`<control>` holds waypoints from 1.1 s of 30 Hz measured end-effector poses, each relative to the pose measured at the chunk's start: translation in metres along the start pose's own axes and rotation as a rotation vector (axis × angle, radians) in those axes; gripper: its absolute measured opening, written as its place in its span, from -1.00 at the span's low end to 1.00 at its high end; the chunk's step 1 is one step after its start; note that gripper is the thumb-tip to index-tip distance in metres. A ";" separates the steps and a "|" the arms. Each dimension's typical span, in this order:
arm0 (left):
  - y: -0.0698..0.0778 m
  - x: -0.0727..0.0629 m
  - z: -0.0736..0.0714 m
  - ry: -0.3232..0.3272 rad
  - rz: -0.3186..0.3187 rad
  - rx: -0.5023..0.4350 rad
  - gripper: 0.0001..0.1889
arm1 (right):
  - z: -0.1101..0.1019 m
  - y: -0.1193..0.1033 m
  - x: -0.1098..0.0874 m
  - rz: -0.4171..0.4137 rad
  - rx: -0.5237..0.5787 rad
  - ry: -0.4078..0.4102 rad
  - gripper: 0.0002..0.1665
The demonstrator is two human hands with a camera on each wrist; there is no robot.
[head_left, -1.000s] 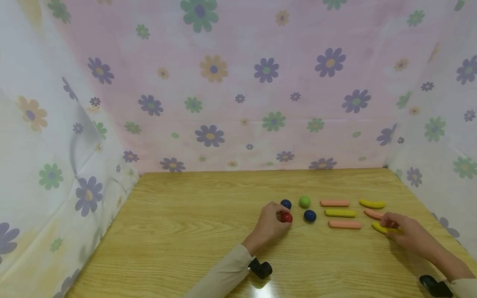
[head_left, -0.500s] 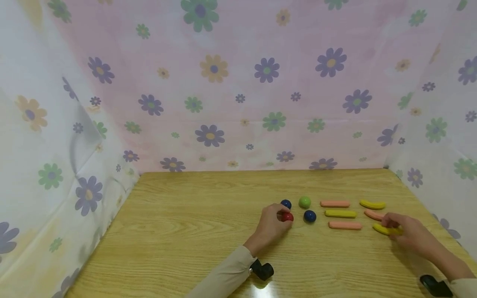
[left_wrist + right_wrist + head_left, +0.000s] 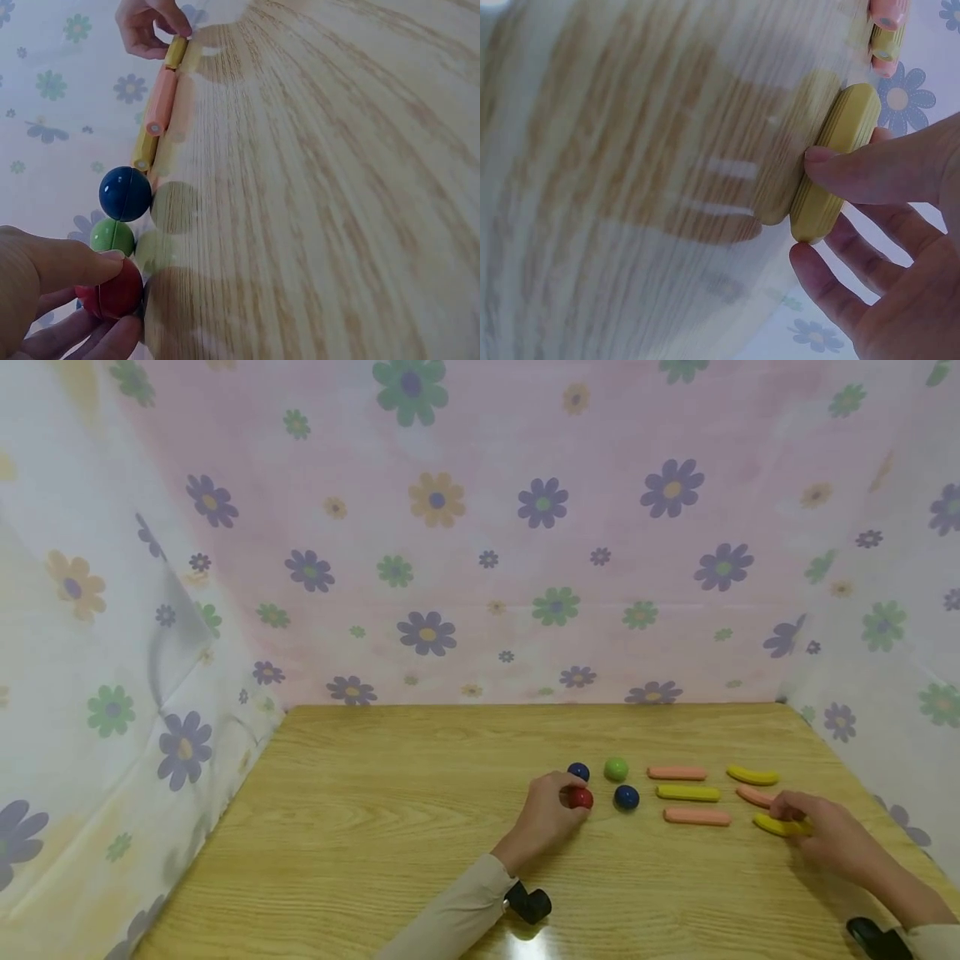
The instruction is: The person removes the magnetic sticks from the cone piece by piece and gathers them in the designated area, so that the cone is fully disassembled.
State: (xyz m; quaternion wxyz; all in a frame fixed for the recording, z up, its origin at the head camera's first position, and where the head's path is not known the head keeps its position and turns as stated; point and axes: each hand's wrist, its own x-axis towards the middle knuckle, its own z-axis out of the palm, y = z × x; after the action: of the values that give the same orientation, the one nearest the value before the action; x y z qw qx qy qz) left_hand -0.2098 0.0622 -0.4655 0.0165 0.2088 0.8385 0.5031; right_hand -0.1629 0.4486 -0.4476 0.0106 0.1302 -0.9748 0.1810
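Note:
My left hand (image 3: 546, 818) holds a glossy red ball (image 3: 581, 799) on the wooden table, thumb on one side and fingers on the other. The left wrist view shows the same red ball (image 3: 112, 292) with a seam round it. Just behind it in the head view sits a dark blue ball (image 3: 578, 772), partly covered by my fingers. At the right, my right hand (image 3: 828, 835) pinches a curved yellow stick (image 3: 776, 825) lying on the table. In the right wrist view the thumb lies across this ribbed yellow stick (image 3: 836, 169), with fingers on its far side.
A green ball (image 3: 616, 769) and a second blue ball (image 3: 626, 797) lie right of the red one. Further right are two pink straight sticks, the nearer pink stick (image 3: 697, 817) included, and a yellow straight stick (image 3: 687, 792). Curved yellow (image 3: 752, 775) and pink (image 3: 754, 797) sticks lie behind my right hand.
The head view has shifted slightly. Both hands stay at the same places, still holding the red ball and the curved yellow stick.

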 end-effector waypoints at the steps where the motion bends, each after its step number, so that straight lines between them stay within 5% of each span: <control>1: 0.000 0.000 0.000 0.003 0.002 -0.002 -0.69 | 0.000 0.000 0.000 -0.001 -0.003 0.003 -0.61; 17: -0.002 -0.004 0.000 0.060 0.046 -0.007 -0.66 | 0.010 0.006 -0.005 -0.109 -0.048 0.138 -0.52; 22: -0.002 -0.007 0.000 0.048 0.019 -0.011 -0.64 | 0.008 0.006 -0.006 -0.074 -0.027 0.101 -0.55; 33: -0.001 -0.007 -0.005 0.029 -0.022 -0.053 -0.71 | 0.011 0.004 -0.007 -0.125 -0.050 0.151 -0.57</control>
State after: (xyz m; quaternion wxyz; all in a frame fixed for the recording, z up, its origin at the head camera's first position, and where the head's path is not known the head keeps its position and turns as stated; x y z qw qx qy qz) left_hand -0.2050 0.0553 -0.4650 0.0156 0.1915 0.8272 0.5280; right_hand -0.1569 0.4504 -0.4596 0.0985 0.1767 -0.9654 0.1647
